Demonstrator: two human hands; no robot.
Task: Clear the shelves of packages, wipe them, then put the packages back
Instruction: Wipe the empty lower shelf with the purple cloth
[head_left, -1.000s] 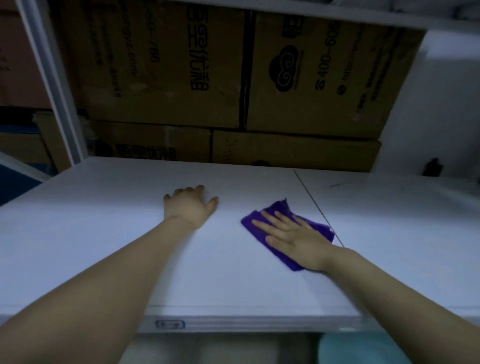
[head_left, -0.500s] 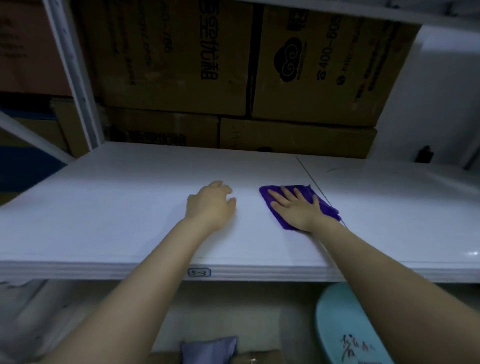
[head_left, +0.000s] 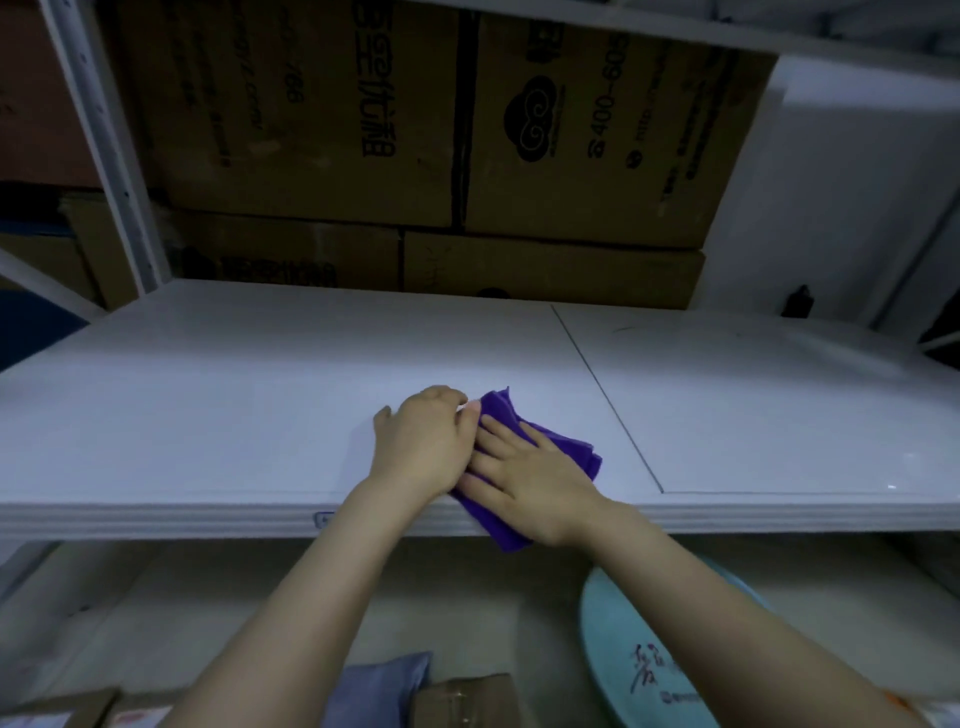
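The white shelf board (head_left: 218, 395) carries no packages. A purple cloth (head_left: 574, 449) lies near its front edge, and one corner of it hangs over the lip. My right hand (head_left: 530, 483) presses flat on the cloth with straight fingers. My left hand (head_left: 421, 447) lies against the cloth's left side, partly over my right fingers. Its fingers are curled onto the cloth's far left corner.
Large cardboard boxes (head_left: 311, 119) are stacked behind the shelf. A white upright post (head_left: 98, 140) stands at the left. Below the shelf lie a teal package (head_left: 639, 639), a grey-blue bag (head_left: 387, 686) and a brown parcel (head_left: 465, 699). A seam (head_left: 602, 395) divides the board.
My left hand slid right across the board until it met the cloth and my right hand. The cloth and right hand came back toward the front edge, where a corner now overhangs.
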